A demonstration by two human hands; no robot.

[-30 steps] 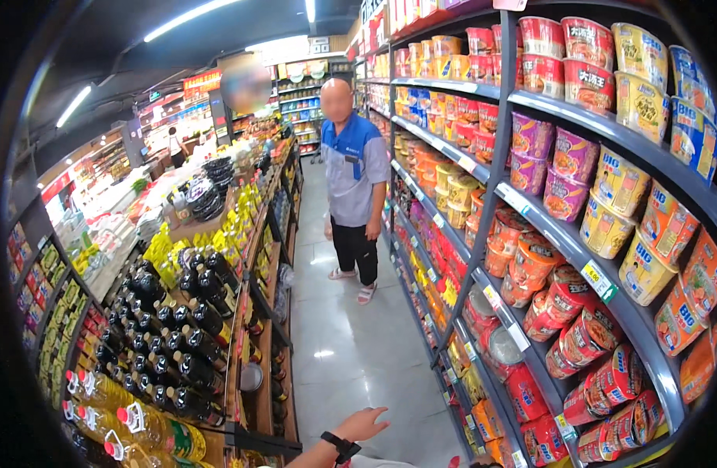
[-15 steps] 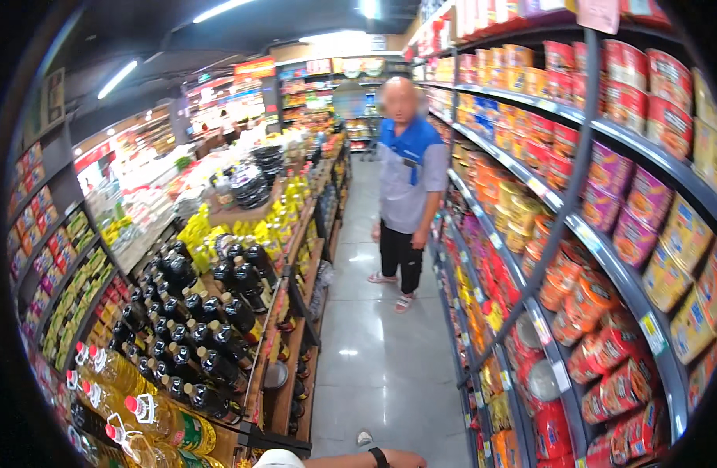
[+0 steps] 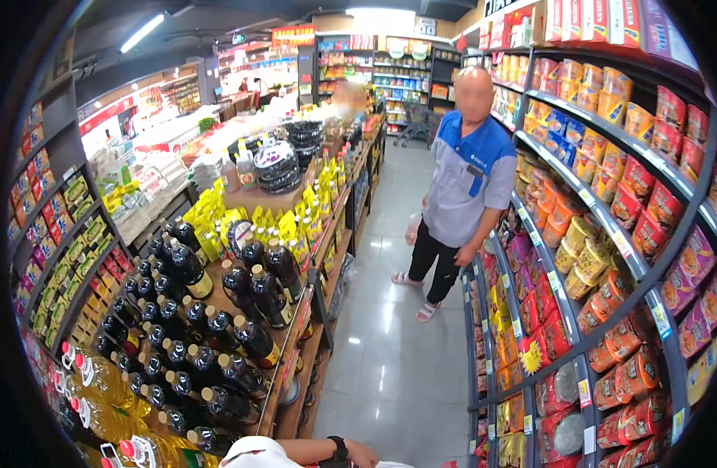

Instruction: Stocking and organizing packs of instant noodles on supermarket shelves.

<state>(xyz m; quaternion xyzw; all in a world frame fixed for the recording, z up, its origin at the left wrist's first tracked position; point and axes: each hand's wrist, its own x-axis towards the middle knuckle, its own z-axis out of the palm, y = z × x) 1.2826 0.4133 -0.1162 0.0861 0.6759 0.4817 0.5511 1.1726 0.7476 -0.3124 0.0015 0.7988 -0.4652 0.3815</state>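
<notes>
My left hand (image 3: 363, 454) is at the lower edge, with the forearm crossing rightward from a white sleeve (image 3: 257, 451). A black band (image 3: 339, 449) circles its wrist. The fingers are cut off by the frame, so whether they hold anything is hidden. Nearest to this arm, on its left, are dark glass bottles (image 3: 232, 405) with tan caps, standing in rows on a wooden display. My right hand is out of sight. Ahead in the aisle stands a person (image 3: 469, 171) in a blue and grey shirt, facing my way, with a clear bag (image 3: 413, 228) by one hand.
On the right, tall shelves (image 3: 631, 257) carry noodle cups and packets. Large oil bottles (image 3: 109, 382) with red caps stand at the lower left, yellow packages (image 3: 210, 218) behind the dark bottles. Grey tiled floor (image 3: 386, 351) runs between. A shopping cart (image 3: 415, 125) stands at the far end.
My view has swung left, so the aisle and the person sit farther right. The person appears larger and nearer. My left forearm has shifted left in the picture, still along the lower edge.
</notes>
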